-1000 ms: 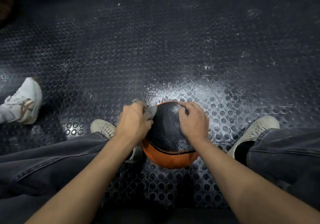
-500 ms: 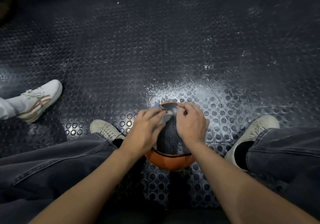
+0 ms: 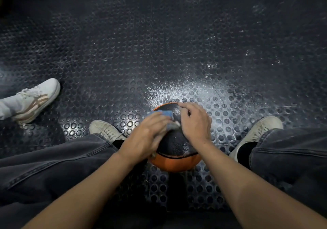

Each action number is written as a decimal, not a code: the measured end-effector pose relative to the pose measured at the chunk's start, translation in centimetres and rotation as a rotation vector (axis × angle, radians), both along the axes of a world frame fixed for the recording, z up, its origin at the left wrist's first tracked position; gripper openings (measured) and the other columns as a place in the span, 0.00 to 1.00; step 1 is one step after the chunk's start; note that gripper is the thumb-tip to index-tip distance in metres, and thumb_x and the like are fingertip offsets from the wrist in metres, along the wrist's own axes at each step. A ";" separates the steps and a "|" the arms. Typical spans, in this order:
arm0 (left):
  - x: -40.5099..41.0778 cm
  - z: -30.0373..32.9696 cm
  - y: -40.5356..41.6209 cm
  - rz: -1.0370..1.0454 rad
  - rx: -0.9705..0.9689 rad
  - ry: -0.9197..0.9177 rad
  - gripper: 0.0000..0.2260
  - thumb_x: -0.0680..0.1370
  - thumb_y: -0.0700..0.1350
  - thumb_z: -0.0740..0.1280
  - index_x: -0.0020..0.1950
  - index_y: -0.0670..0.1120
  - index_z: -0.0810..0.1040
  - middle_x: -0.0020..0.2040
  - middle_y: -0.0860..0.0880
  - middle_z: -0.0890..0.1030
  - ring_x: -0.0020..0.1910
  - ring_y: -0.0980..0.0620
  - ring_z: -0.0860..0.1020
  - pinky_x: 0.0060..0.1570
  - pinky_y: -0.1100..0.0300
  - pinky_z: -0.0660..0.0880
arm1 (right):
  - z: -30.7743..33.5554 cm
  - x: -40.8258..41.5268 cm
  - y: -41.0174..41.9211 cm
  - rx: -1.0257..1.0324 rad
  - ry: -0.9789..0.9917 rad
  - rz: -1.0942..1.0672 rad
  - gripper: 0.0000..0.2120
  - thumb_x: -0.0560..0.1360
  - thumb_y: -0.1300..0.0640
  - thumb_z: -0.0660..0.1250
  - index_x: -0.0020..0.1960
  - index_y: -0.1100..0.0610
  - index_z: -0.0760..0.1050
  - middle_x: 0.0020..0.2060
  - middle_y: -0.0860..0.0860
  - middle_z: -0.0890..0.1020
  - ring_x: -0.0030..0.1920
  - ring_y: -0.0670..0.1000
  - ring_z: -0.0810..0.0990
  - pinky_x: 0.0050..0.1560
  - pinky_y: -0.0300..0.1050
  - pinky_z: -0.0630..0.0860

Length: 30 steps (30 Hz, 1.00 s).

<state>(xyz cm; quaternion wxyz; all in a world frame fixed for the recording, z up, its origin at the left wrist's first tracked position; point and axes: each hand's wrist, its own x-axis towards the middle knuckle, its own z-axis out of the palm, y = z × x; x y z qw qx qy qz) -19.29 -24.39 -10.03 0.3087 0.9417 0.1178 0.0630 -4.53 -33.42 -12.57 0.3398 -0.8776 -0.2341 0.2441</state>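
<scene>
An orange and black basketball point(image 3: 177, 147) sits on the studded dark floor between my feet, its black panel wet and shiny. My left hand point(image 3: 148, 136) presses a blue-grey cloth point(image 3: 165, 113) against the ball's upper left side, fingers laid over the cloth. My right hand point(image 3: 195, 122) rests on the ball's top right with fingers curved over it, steadying it. Most of the cloth is hidden under my left hand.
My two pale sneakers, the left one point(image 3: 104, 129) and the right one point(image 3: 260, 131), flank the ball below dark jeans. Another person's white shoe point(image 3: 35, 99) lies at the left. A wet, speckled patch point(image 3: 191, 90) covers the rubber floor just beyond the ball.
My left hand has slid the cloth from the ball's left side up across its top toward my right hand. The other person's shoe at the left has turned and shifted right.
</scene>
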 end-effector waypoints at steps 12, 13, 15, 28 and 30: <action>-0.3 -0.5 0.1 0.070 -0.065 0.028 0.14 0.82 0.49 0.58 0.67 0.58 0.73 0.72 0.57 0.68 0.76 0.52 0.58 0.73 0.44 0.59 | 0.3 1.3 1.5 -0.065 0.063 -0.098 0.15 0.82 0.51 0.56 0.59 0.46 0.80 0.56 0.47 0.82 0.49 0.48 0.71 0.66 0.55 0.69; 0.3 -0.3 -0.4 0.206 -0.122 0.037 0.15 0.81 0.48 0.59 0.68 0.59 0.72 0.72 0.58 0.67 0.76 0.52 0.57 0.73 0.43 0.59 | 0.3 1.3 1.8 -0.071 0.074 -0.118 0.15 0.82 0.52 0.56 0.58 0.46 0.81 0.54 0.48 0.82 0.48 0.49 0.73 0.66 0.55 0.69; 0.2 -0.8 -1.9 0.234 -0.086 0.070 0.17 0.81 0.47 0.58 0.70 0.57 0.71 0.73 0.57 0.66 0.77 0.50 0.55 0.73 0.39 0.55 | 0.4 1.6 2.0 -0.087 0.081 -0.162 0.15 0.81 0.53 0.56 0.56 0.46 0.81 0.52 0.50 0.82 0.48 0.52 0.74 0.64 0.55 0.70; -3.0 -2.5 -1.1 -0.301 0.347 0.011 0.19 0.80 0.47 0.58 0.72 0.52 0.67 0.74 0.52 0.67 0.75 0.39 0.58 0.70 0.36 0.58 | 0.1 2.4 1.8 -0.121 0.062 -0.113 0.15 0.82 0.51 0.57 0.51 0.53 0.81 0.39 0.49 0.77 0.42 0.53 0.72 0.55 0.49 0.71; -2.5 -2.2 0.7 -0.241 0.328 0.004 0.18 0.80 0.47 0.57 0.71 0.53 0.69 0.73 0.55 0.67 0.75 0.41 0.60 0.68 0.36 0.62 | -0.1 2.6 1.7 -0.081 0.075 -0.083 0.15 0.82 0.51 0.57 0.52 0.54 0.82 0.42 0.51 0.82 0.42 0.54 0.76 0.49 0.48 0.72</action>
